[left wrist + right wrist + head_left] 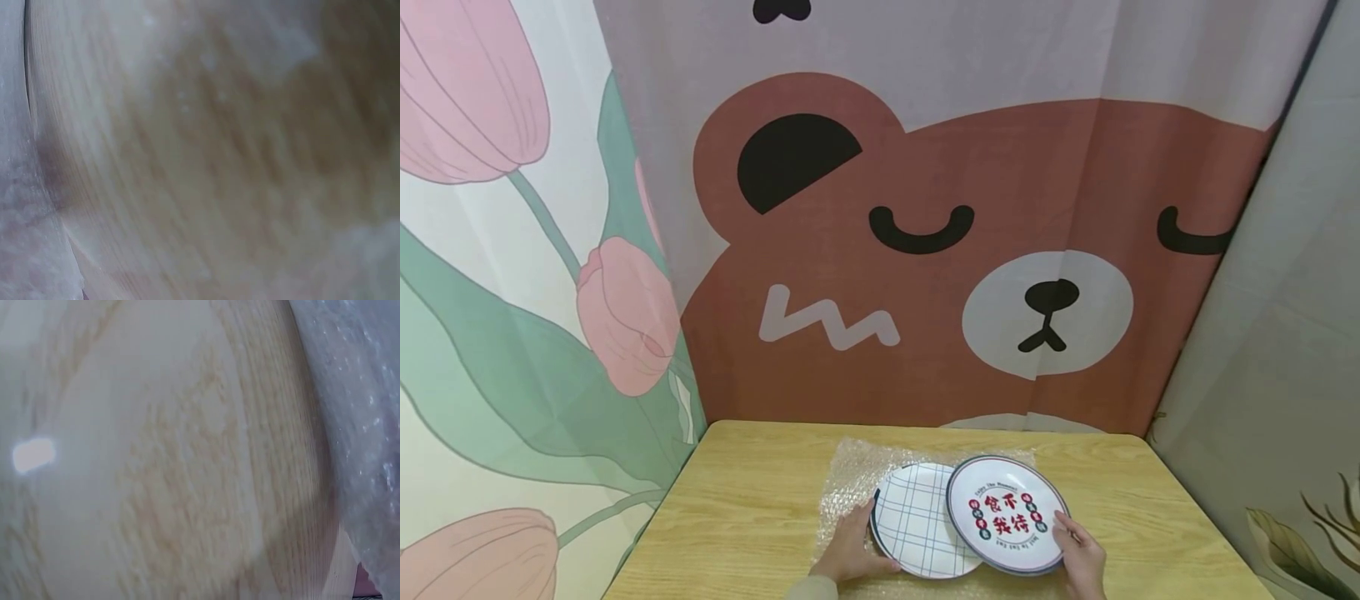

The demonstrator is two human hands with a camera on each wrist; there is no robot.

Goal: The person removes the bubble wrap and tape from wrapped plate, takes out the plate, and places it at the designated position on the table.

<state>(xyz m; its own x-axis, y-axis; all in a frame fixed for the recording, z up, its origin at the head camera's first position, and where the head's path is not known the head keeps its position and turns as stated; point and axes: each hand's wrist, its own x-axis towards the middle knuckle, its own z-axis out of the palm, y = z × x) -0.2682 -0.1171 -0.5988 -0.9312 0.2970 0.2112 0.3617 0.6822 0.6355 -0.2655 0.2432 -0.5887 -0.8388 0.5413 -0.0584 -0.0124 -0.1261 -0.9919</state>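
Note:
A white plate with a blue grid pattern (917, 521) lies over bubble wrap in the head view. My left hand (848, 548) grips its left rim, thumb along the lower edge and fingers up the side. Over the right part of that plate sits a second white plate with red Chinese characters and a dark rim (1003, 546), overlapping it in this view. My right hand (1082, 557) holds this plate at its right rim, thumb on the upper face and the other fingers partly hidden beneath. Neither wrist view shows the hands or plates.
The bubble wrap sheet (850, 467) spreads under the plates on a wooden table (745, 508); its edge also shows as bubble wrap (369, 425) in the right wrist view. A bear-print curtain (1000, 183) hangs behind the table, with a tulip-print curtain (550, 375) at left.

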